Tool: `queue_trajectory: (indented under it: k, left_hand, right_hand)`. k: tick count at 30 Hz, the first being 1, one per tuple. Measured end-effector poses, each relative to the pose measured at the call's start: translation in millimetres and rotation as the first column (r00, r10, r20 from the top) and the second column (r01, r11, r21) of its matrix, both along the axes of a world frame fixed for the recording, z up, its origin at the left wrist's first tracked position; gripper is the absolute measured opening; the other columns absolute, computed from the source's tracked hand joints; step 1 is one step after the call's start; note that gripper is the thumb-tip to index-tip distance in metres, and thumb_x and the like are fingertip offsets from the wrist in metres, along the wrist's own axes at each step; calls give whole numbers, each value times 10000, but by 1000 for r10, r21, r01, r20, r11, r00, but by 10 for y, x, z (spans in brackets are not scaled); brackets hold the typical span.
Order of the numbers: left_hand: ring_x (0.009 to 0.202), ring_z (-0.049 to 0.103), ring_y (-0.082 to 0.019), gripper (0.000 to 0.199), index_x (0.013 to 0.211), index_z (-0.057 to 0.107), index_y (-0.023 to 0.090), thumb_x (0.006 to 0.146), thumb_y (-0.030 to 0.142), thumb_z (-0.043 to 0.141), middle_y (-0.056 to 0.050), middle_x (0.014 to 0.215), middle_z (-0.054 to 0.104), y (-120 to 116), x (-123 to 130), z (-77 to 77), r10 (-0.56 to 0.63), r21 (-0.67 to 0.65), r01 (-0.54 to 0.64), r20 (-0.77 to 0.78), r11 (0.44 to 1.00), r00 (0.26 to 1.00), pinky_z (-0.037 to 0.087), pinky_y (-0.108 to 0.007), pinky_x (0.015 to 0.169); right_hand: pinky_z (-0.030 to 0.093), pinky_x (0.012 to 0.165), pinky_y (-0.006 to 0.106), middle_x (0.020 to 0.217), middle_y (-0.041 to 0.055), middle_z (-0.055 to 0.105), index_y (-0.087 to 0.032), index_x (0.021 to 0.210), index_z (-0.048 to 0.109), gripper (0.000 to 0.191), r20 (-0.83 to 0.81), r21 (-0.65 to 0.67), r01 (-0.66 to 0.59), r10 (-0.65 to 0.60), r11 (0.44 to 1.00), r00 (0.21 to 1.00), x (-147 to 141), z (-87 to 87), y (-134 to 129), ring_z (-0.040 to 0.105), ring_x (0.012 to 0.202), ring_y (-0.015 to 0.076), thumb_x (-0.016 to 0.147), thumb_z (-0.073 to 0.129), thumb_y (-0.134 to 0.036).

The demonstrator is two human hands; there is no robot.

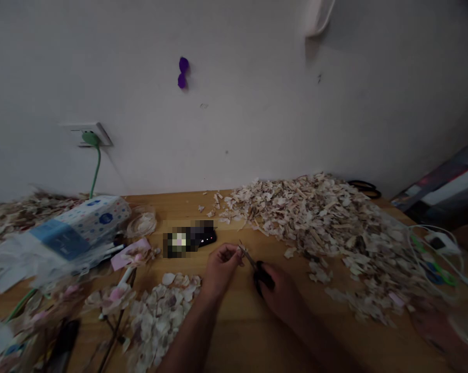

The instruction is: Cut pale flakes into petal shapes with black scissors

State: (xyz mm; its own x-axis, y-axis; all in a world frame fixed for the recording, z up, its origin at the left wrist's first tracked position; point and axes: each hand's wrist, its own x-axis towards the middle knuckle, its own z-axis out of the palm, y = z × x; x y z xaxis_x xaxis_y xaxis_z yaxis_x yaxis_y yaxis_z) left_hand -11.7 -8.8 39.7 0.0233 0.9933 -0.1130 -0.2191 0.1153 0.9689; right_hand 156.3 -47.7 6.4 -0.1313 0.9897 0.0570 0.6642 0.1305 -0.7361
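Observation:
My right hand (275, 285) is closed around the black handles of a pair of scissors (249, 258), whose blades point up and left. The blade tips reach the fingertips of my left hand (223, 264). Its thumb and fingers are pinched on something small that I cannot make out. Left of my left forearm lies a pile of pale round petals (162, 311). A large heap of dry, pale scraps (296, 202) spreads behind and to the right of my hands. A dark phone (206, 235), partly blurred out, lies just beyond my left hand.
Tissue pack (102, 217) and plastic wrap stand at the left, near a roll of clear tape (141, 221). Flower stems (117, 331) lie front left. White cables (457, 248) sit at the right edge. A green plug (90, 137) is in the wall socket.

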Motion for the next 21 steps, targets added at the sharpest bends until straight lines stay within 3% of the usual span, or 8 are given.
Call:
queue_trajectory:
  k: [6,14,21]
  left_hand:
    - [519,541,-98,350,677,652,152,624,473,781,3,593,630,19,-29,-15,-32,3,32,-15,999,999,440,-224,553]
    - [541,530,-88,328,707,665,144,626,432,798,9,614,616,12,-19,-29,-65,-36,66,43,997,997,441,-217,568]
    - [636,570,-90,288,794,670,153,629,331,825,-9,742,655,-58,97,-103,-25,-144,90,404,985,914,460,-209,628]
  right_hand:
    - [489,825,370,965,100,679,-188,987,657,260,-21,-17,-17,17,1000,1000,-4,52,-2,623,906,247,801,498,-276]
    - [490,840,371,990,102,685,-203,984,657,248,-33,-5,-8,8,1000,999,16,-12,3,627,934,250,789,513,-254]
    - [497,801,376,940,108,682,-174,981,647,269,-41,-8,-7,6,1000,999,6,-9,-6,630,884,252,799,478,-277]
